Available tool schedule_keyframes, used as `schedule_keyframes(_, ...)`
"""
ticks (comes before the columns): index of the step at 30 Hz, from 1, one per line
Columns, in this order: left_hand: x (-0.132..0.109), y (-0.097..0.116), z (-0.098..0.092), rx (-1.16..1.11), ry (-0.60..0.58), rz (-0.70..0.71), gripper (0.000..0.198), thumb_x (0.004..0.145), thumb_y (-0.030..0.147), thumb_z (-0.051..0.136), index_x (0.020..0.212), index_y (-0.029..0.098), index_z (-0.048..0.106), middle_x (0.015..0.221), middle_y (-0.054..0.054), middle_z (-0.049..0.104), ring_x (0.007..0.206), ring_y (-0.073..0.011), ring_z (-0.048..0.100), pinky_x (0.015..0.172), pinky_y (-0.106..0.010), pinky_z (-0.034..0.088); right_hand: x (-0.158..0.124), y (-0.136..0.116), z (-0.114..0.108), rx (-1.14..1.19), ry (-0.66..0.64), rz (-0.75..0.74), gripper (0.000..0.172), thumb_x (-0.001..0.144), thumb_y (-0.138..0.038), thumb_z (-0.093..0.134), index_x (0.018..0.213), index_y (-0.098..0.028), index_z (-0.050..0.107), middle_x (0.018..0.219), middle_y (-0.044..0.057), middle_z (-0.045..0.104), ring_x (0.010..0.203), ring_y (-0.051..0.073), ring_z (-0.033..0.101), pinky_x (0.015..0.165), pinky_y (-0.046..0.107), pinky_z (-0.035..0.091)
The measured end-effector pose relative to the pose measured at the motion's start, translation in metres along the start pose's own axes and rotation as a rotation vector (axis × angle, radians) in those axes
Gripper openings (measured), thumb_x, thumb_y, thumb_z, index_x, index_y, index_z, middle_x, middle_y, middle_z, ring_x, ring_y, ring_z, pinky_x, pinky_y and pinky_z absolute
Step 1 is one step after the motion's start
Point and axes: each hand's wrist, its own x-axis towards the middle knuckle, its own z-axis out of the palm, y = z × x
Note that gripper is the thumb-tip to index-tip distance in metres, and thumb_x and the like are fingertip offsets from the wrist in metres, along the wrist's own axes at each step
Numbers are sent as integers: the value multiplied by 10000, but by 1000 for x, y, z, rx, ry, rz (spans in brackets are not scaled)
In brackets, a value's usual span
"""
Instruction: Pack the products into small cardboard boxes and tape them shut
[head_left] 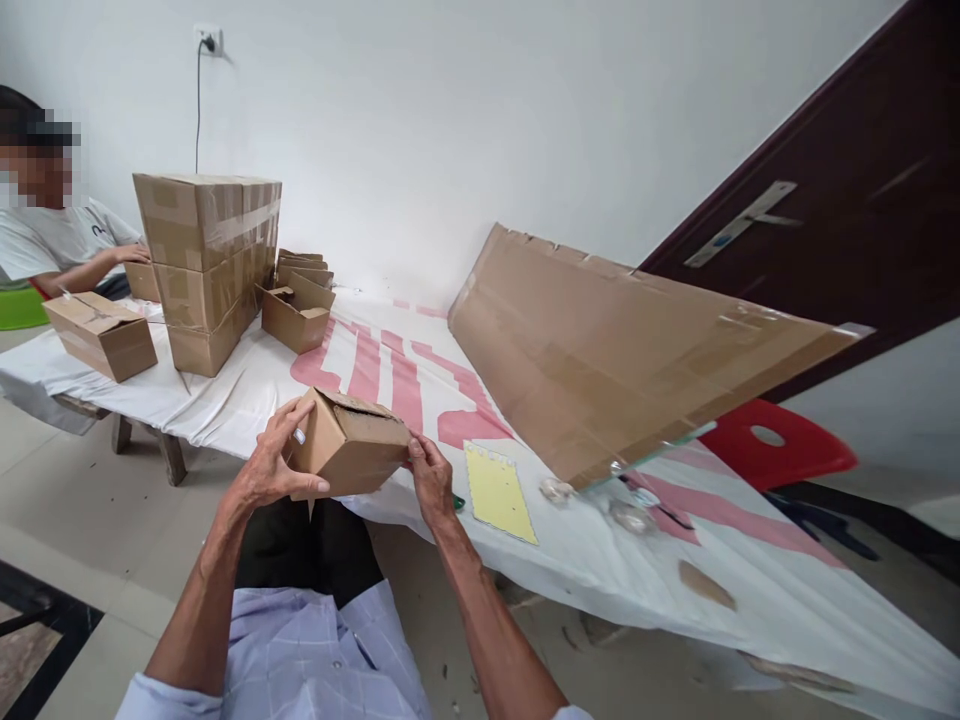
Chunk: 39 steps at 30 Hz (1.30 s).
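Note:
A small brown cardboard box (367,455) is held up between my two hands, above my lap at the table's near edge. Its top flaps are folded over, with a dark gap along the seam. My left hand (274,460) grips the box's left end, thumb low and fingers over the upper side. At the opposite end, the fingers of my right hand (431,475) pinch the box's right edge. Just right of that hand, a yellow sheet of paper (501,492) lies on the table, and a small green object shows partly behind the wrist.
A tall stack of taped cartons (214,265) stands at the left, beside open boxes (296,318) and another box (101,335). A large cardboard sheet (622,350) leans at the right. A red stool (780,440) stands beyond it. A co-worker (64,240) sits far left.

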Motion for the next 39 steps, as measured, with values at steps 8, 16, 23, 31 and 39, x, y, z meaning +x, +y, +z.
schedule_keyframes(8, -4, 12, -17, 88, 22, -52, 1190, 634, 374, 959, 1682, 315, 398, 1644, -131, 463, 1479, -425, 478, 1253, -563, 394, 0, -9, 0, 12, -80, 38, 739, 798, -775, 696, 1196, -160, 796, 1158, 146, 808, 1033, 323, 734, 811, 444, 649)
schedule_keyframes(16, -3, 29, -16, 44, 191, -32, 1097, 545, 428, 1018, 1523, 251, 551, 1553, -140, 561, 1485, -448, 496, 1255, -545, 403, -2, -124, 6, -263, -72, -589, 322, 990, -490, 652, 1150, -245, 787, 1214, 115, 746, 1180, 311, 668, 976, 475, 585)
schedule_keyframes(23, 7, 30, 12, -8, 216, 3, 1142, 534, 401, 1037, 1535, 245, 511, 1557, -173, 554, 1475, -438, 505, 1251, -595, 384, -8, -201, 37, -615, -546, -1064, 160, 1004, -253, 676, 1100, -276, 802, 1103, 75, 753, 1098, 301, 663, 1001, 494, 561)
schedule_keyframes(31, 1, 40, 15, 160, 225, -9, 1114, 545, 357, 1015, 1531, 259, 505, 1509, -143, 601, 1414, -426, 564, 1207, -605, 428, -3, -213, 54, -1041, -714, -1056, 63, 941, -182, 788, 1000, -182, 767, 1048, 94, 717, 1043, 247, 628, 899, 360, 514)
schedule_keyframes(39, -2, 40, 19, 153, 214, -28, 1148, 530, 352, 1020, 1537, 239, 482, 1530, -158, 587, 1432, -422, 543, 1226, -607, 396, -3, -220, 68, -1181, -753, -1042, 53, 961, -217, 760, 927, -176, 761, 966, 81, 716, 962, 229, 631, 830, 331, 457)
